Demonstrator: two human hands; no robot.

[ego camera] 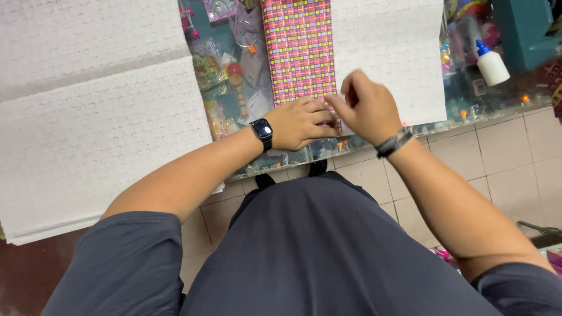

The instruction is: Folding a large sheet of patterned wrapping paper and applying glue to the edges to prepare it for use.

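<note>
A box wrapped in pink chequered paper (300,50) lies on a glass counter (468,117), its near end towards me. My left hand (301,123), with a black watch on the wrist, presses flat on that near end. My right hand (367,108), a dark band on its wrist, is beside it with fingers bent, pinching at the paper's edge where the white underside (392,52) spreads to the right.
A stack of white patterned sheets (93,117) covers the counter at the left. A white glue bottle with a blue cap (490,63) stands at the right. Small toys and packets (231,76) show under the glass. Tiled floor (503,169) lies below.
</note>
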